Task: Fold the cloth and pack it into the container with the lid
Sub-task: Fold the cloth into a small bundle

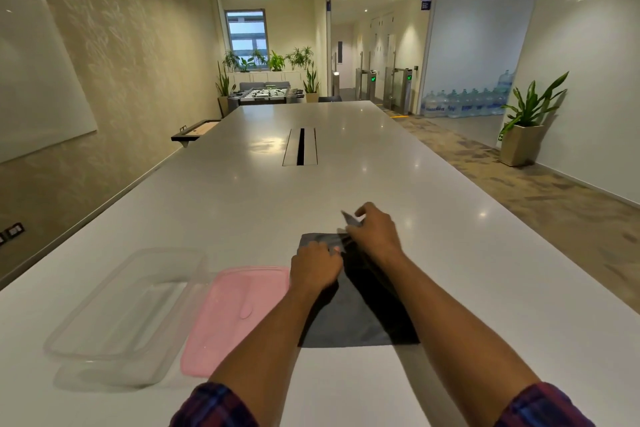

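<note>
A dark grey cloth (349, 322) lies flat on the white table (242, 212) in front of me, between my forearms. My left hand (315, 265) presses down on the cloth's far part with curled fingers. My right hand (372, 227) pinches the cloth's far right corner and lifts it off the table. A clear plastic container (128, 302) stands open at the near left. Its pink lid (235, 316) lies flat beside it, touching the cloth's left side under my left arm.
The long table has a cable slot (300, 147) in its middle. A wall with a whiteboard (38, 73) runs along the left. A carpeted walkway and a potted plant (526, 122) are off to the right.
</note>
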`<move>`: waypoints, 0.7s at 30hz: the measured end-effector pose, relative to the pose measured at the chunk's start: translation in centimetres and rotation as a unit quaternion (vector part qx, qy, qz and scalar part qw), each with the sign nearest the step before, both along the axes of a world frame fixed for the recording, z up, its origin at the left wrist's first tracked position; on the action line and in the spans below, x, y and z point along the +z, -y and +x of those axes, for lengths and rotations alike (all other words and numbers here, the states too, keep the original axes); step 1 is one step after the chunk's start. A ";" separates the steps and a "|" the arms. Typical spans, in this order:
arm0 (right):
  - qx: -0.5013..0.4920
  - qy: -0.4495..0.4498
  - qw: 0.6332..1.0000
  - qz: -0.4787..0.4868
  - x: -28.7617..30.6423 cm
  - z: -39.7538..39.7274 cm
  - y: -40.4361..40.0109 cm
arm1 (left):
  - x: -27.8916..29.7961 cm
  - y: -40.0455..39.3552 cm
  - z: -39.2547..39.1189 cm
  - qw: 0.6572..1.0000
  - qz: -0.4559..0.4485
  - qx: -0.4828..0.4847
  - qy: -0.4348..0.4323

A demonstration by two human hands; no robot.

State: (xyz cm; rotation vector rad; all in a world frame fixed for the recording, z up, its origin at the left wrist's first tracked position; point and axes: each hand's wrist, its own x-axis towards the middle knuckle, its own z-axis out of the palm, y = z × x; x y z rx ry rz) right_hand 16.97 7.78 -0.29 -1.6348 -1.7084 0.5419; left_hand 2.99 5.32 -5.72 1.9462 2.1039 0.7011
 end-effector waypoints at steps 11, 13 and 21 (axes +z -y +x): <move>0.098 0.126 0.984 -0.082 -1.6 0.0 0.2 | 0.8 -3.7 -2.6 0.941 -0.074 0.013 0.329; 0.060 0.258 0.958 -0.105 -1.5 1.0 0.2 | 0.8 -4.3 -2.7 0.944 -0.083 -0.001 0.320; 0.173 0.323 0.922 -0.128 -1.5 1.2 0.8 | 0.6 -5.5 -2.2 0.940 -0.094 0.025 0.326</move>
